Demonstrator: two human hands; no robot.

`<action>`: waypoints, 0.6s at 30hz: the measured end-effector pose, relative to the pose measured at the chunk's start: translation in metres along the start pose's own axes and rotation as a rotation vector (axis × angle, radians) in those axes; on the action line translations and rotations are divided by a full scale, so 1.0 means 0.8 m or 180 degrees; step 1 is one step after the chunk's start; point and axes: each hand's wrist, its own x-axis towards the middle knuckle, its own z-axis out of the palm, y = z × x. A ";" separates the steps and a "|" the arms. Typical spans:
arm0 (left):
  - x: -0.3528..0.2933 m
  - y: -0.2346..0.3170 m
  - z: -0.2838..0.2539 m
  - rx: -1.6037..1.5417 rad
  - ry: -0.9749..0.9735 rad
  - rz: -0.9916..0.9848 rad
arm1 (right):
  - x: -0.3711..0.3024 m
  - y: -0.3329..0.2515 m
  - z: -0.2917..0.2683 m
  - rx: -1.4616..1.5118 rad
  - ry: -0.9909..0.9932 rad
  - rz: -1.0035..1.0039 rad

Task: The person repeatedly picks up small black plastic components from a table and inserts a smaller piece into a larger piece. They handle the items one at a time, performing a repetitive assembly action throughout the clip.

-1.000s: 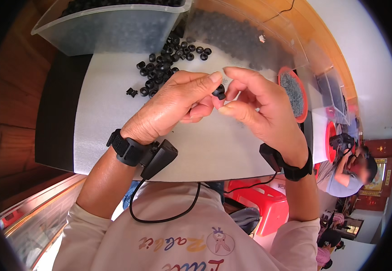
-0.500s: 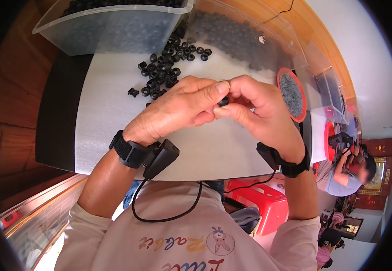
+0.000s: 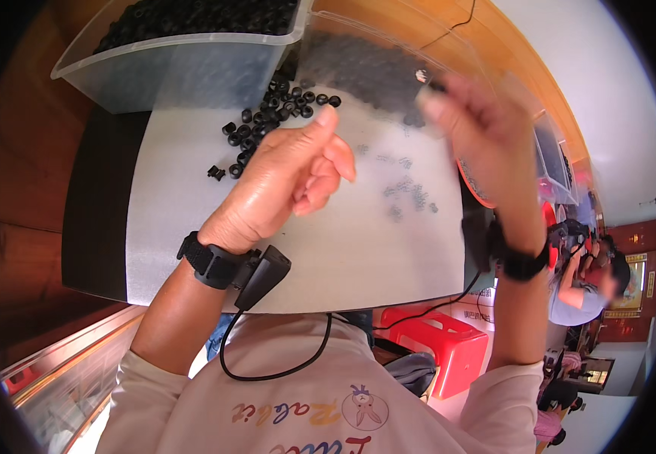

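Apparently pinching black piece [image 3: 437, 85], right hand [image 3: 488, 125] — blurred

The right grip [image 3: 486, 125] is blurred, and whether the dark spot [image 3: 435, 85] at its fingertips is held or lies beyond cannot be told. It covers much of the red bowl [image 3: 474, 192] behind it. The left grip [image 3: 297, 170] has its fingers curled, hiding most of the palm; it also covers some of the black parts [image 3: 269, 115] just beyond it. Grey bits [image 3: 417, 195] between the two grips are too small to make out. Past the left grip, the upper edge cuts off the tub [image 3: 184, 79], whose cloudy wall dims its contents. Below both grips, the lower edge crops the shirt [image 3: 282, 356].
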 end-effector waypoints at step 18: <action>0.006 0.003 -0.048 -0.1937 0.0191 0.1059 | 0.022 0.047 0.092 -0.0383 -0.1259 -0.1303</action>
